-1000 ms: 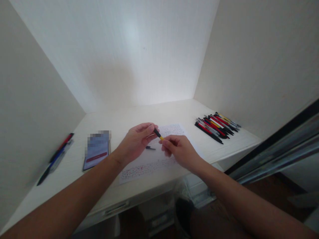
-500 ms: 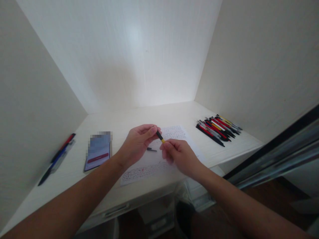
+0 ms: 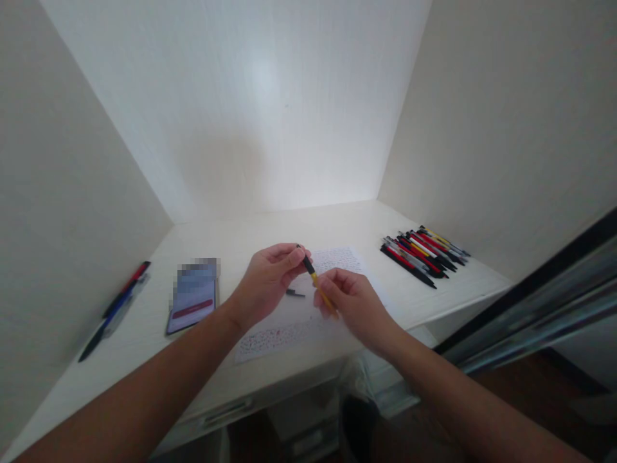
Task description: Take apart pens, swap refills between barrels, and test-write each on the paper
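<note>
Between my two hands is a pen (image 3: 315,279) with a black front section and a yellow barrel, held tilted over the paper. My left hand (image 3: 270,276) pinches its black end between thumb and fingers. Round the yellow barrel, the fingers of my right hand (image 3: 349,299) are closed, and the barrel's tail shows below them. A small dark pen cap or clip piece (image 3: 295,293) lies on the paper just beneath. The handwritten sheet (image 3: 277,341) is partly covered by both hands.
A phone (image 3: 193,302) with a lit screen lies left of my left forearm. Farther left are a few pens (image 3: 116,308) by the side wall. Several black, red, yellow and clear pens (image 3: 419,254) lie in a row at the right. The white desk's front edge (image 3: 289,379) is near me.
More of the yellow barrel now shows below my right fingers, where it was hidden before. My left hand keeps its pinch on the black end. The view has shifted slightly.
</note>
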A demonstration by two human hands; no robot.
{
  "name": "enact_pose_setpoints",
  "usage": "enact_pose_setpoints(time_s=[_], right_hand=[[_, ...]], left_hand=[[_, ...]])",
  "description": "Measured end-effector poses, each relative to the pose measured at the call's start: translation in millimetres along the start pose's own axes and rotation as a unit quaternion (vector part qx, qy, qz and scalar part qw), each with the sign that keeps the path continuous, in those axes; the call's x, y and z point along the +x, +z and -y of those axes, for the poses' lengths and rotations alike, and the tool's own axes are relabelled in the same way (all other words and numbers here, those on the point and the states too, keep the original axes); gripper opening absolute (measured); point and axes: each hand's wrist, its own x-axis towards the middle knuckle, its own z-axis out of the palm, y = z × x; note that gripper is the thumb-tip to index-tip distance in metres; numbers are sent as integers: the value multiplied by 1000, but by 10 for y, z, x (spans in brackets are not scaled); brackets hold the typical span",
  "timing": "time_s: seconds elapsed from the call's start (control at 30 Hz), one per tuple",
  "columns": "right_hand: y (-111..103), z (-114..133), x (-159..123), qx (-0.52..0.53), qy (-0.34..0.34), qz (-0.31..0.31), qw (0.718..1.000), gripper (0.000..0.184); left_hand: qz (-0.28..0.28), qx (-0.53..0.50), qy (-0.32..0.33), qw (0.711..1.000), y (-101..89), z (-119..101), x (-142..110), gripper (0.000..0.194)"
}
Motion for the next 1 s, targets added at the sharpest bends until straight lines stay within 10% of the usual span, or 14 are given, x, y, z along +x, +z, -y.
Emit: enact_pose_setpoints(time_s=[0.17,0.43,0.73,1.0], right_hand=[[-2,-55,5,-35,-13,9,999,30],[-73,47,-58,243,114,155,951,26],[-385,313,-48,243,59,93,964,44],[-290,163,30,39,-72,-86,993,23]], left_hand=[[-27,41,-18,999,95,-10,-22,11],[54,-1,-34,998,-22,70,-16,20],[-73,-12,-46,996,-19,24,28,10],[-2,77,-79,994,1,62,0,4]])
